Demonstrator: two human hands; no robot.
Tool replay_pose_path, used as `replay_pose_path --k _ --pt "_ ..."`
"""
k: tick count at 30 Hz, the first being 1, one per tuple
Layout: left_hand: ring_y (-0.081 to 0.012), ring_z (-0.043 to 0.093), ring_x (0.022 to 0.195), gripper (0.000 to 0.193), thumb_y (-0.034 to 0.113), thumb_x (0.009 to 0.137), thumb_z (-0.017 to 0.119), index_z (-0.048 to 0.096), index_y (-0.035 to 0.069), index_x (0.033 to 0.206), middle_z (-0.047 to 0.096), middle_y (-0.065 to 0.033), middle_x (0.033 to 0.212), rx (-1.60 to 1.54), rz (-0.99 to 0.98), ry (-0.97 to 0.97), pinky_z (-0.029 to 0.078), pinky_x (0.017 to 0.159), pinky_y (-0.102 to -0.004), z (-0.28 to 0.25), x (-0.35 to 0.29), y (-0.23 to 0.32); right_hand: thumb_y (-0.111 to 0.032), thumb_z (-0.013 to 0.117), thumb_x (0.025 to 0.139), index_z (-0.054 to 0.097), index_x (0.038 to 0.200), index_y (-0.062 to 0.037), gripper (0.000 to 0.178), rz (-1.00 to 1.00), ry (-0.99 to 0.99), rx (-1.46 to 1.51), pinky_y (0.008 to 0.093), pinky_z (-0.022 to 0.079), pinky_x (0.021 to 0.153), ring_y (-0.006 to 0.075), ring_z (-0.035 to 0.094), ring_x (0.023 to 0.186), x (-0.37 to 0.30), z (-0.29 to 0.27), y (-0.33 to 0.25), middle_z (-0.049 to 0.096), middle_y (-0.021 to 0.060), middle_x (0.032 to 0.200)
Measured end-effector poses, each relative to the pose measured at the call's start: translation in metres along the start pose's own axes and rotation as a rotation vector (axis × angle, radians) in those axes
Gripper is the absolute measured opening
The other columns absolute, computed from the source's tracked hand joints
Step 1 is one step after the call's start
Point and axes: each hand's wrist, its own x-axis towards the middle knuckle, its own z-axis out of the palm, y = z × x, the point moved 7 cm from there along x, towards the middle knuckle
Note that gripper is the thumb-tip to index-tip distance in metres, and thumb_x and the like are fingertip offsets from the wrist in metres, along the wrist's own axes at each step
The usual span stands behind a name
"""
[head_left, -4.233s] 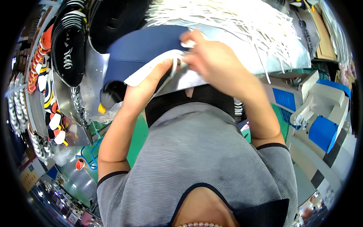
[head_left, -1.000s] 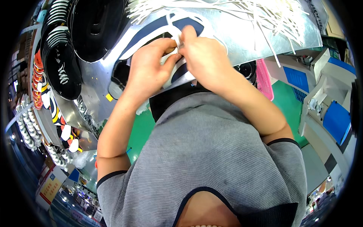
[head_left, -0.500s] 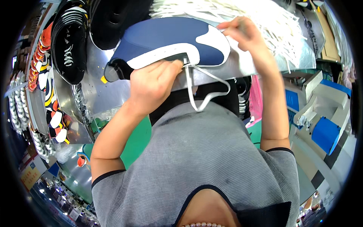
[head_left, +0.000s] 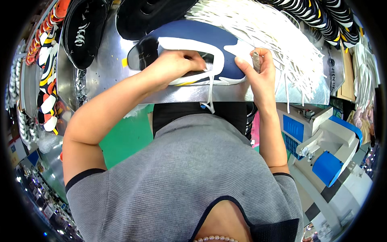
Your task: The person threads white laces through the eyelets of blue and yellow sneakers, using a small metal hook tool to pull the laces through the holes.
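Note:
A navy and white shoe upper (head_left: 193, 32) lies on the metal table, its toe to the right and its opening turned up toward me. My left hand (head_left: 177, 66) reaches into the opening with bent, closed fingers. Its fingertips meet a white shoelace (head_left: 211, 86) at the front of the opening, and the lace hangs over the table's near edge. My right hand (head_left: 262, 72) holds the toe, thumb pressed on its edge and fingers curled. A greyish wrap (head_left: 256, 61) shows on one of its fingers. The left fingertips are partly hidden inside the upper.
A heap of white laces (head_left: 278, 44) covers the table (head_left: 109, 86) at the right. Black shoe uppers (head_left: 82, 40) lie at the left and behind. Stacked uppers (head_left: 318, 16) stand at the far right. A machine with blue covers (head_left: 326, 165) stands right of the table.
The upper has rolled so that its opening faces up. My left hand has gone into the opening, and my right hand has come down onto the toe. The lace's wide loop has narrowed.

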Motion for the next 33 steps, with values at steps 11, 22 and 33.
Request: replay_pose_path --k 11,22,33 --pt "-0.0113 0.066 0.084 0.02 0.015 0.085 0.074 0.076 0.001 0.099 0.074 -0.0073 0.094 0.186 0.179 0.118 0.051 0.079 -0.025 -0.011 0.0 0.015 -0.025 0.083 0.082 0.052 0.101 -0.0043 0.041 -0.007 -0.056 0.029 0.0222 0.041 0.074 0.0078 0.046 0.082 0.005 -0.003 0.01 0.053 -0.0002 0.09" --pt "-0.0068 0.052 0.071 0.02 0.021 0.092 0.073 0.072 0.001 0.096 0.064 0.0011 0.076 0.614 0.319 1.265 0.044 0.065 -0.0221 -0.314 -0.181 -0.041 -0.015 0.079 0.085 0.054 0.099 -0.0056 0.03 0.112 -0.037 0.325 0.0213 0.046 0.07 0.0066 0.057 0.08 -0.006 -0.052 0.021 0.061 0.0019 0.09" --pt "-0.0232 0.061 0.102 0.007 0.004 0.08 0.072 0.071 0.002 0.088 0.065 -0.0149 0.121 0.498 0.933 0.257 0.047 0.088 -0.032 0.021 -0.104 0.111 -0.024 0.066 0.095 0.062 0.101 0.0011 0.026 -0.363 0.079 -0.582 0.0257 0.044 0.071 0.0127 0.056 0.076 -0.001 -0.053 0.005 0.061 0.006 0.083"
